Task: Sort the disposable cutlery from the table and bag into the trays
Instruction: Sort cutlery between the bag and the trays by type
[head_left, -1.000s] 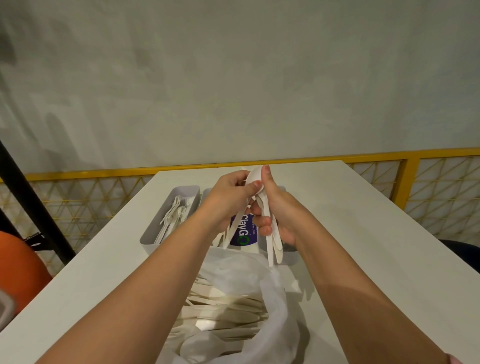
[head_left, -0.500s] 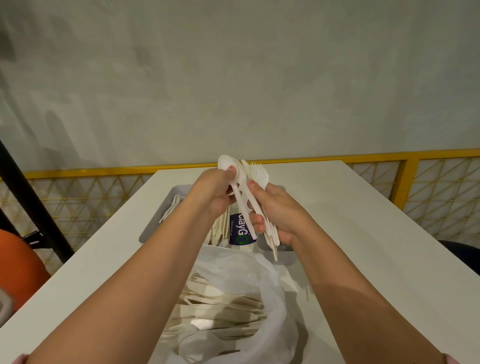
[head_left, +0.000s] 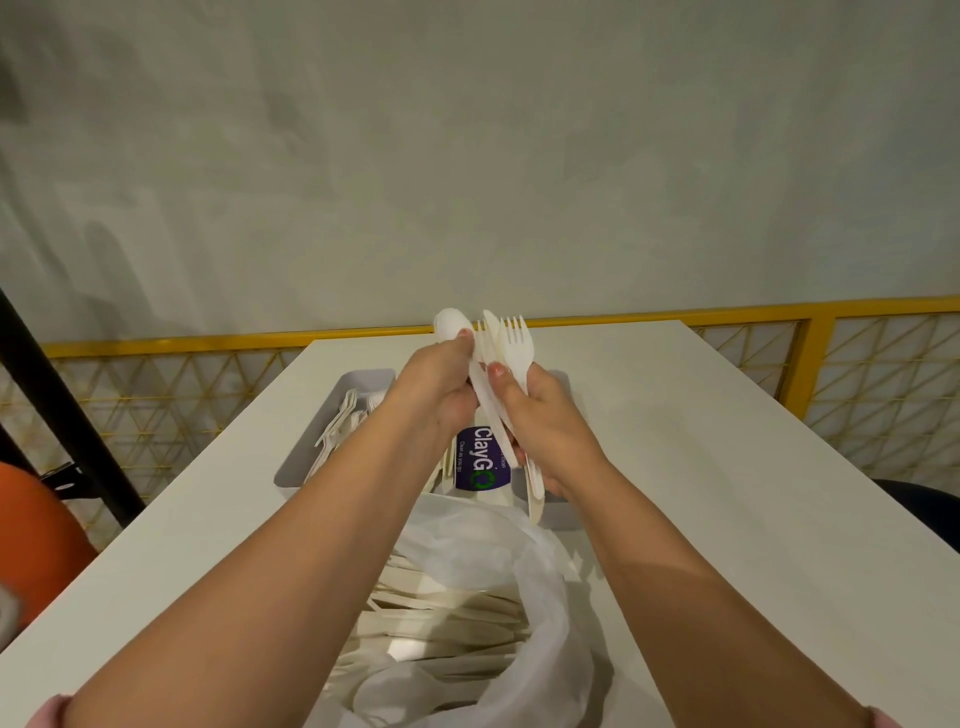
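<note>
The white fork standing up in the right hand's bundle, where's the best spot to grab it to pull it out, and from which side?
Probably by the neck just below the tines of the fork, pinching its flat faces from above. Its head stands clear over the right hand, while the handle is buried in that fist alongside a knife. The left hand is already pinching the spoon.

Both bare forearms are stretched forward and drawn together, the hands raised side by side. The left hand (head_left: 441, 384) is curled, thumb and fingertips pinched in a closed grip. The right hand (head_left: 545, 415) is wrapped shut, thumb up, its knuckles just beside the left.
</note>
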